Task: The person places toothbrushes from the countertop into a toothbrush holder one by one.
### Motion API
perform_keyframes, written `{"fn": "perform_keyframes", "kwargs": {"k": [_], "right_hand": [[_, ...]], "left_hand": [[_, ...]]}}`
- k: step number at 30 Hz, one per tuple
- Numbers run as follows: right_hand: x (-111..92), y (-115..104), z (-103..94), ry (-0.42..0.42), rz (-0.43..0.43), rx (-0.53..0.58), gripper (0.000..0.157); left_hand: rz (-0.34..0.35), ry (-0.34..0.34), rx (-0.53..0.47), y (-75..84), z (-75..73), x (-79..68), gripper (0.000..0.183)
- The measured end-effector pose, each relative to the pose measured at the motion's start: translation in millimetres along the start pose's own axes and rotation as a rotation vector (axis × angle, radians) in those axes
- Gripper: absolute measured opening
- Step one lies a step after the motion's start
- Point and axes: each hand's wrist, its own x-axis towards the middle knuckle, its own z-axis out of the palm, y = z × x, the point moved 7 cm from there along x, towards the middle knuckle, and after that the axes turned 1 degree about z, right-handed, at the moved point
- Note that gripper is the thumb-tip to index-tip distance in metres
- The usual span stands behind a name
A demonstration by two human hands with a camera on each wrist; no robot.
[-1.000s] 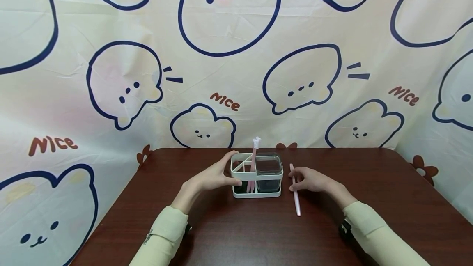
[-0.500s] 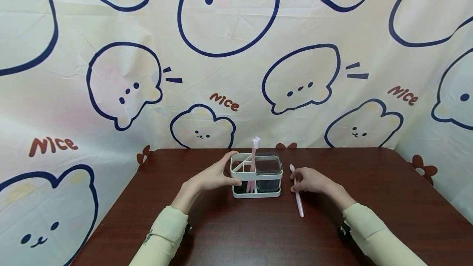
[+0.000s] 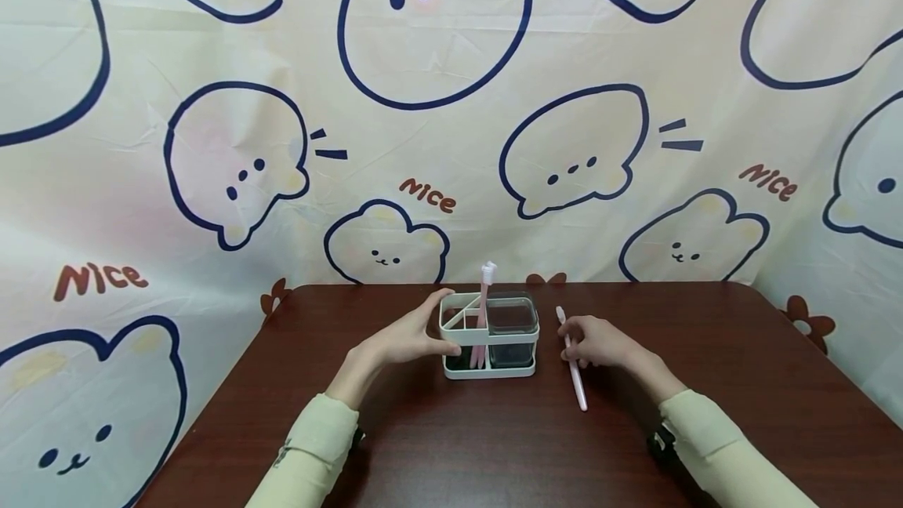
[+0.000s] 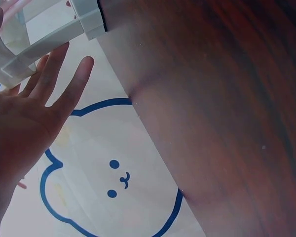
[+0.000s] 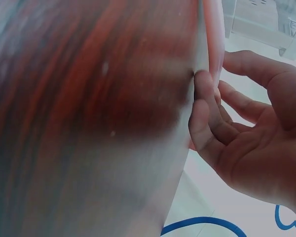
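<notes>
My left hand [image 3: 405,338] grips the left end of a white toothbrush holder [image 3: 490,339], thumb at the front and fingers behind. In the left wrist view, its fingers lie against the holder's white frame [image 4: 52,42]. Inside a left compartment a pink toothbrush [image 3: 484,300] stands upright, white bristles on top. A clear cup [image 3: 513,316] fills the right side. To the right of the holder, my right hand [image 3: 600,343] pinches a second, pale pink toothbrush [image 3: 578,389] near its upper part. This toothbrush's handle [image 5: 215,34] shows at the fingertips in the right wrist view.
Both hands work over a dark brown wooden table [image 3: 480,445]. A cream cloth [image 3: 480,139] with bear drawings hangs behind the table and at its sides. Dark straps [image 3: 661,441] sit at the sleeve cuffs.
My right hand has shifted slightly right with the pale pink toothbrush. The toothbrush's near end has swung right, so it slants more. My left hand and the holder stay put.
</notes>
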Motion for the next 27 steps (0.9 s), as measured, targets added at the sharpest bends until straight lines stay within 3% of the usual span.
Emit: {"fn": "perform_keyframes", "kwargs": {"k": [6, 20, 27], "right_hand": [[0.8, 1.3, 1.7, -0.006, 0.022, 0.023, 0.038], [0.6, -7.0, -9.9, 0.085, -0.024, 0.058, 0.04], [-1.0, -17.6, -16.4, 0.167, -0.103, 0.043, 0.039]], "left_hand": [[0.004, -0.007, -0.001, -1.9, 1.0, -0.5, 0.1], [0.012, -0.007, 0.017, -1.7, 0.3, 0.9, 0.098], [0.013, -0.012, 0.017, -2.3, 0.6, 1.4, 0.097]]}}
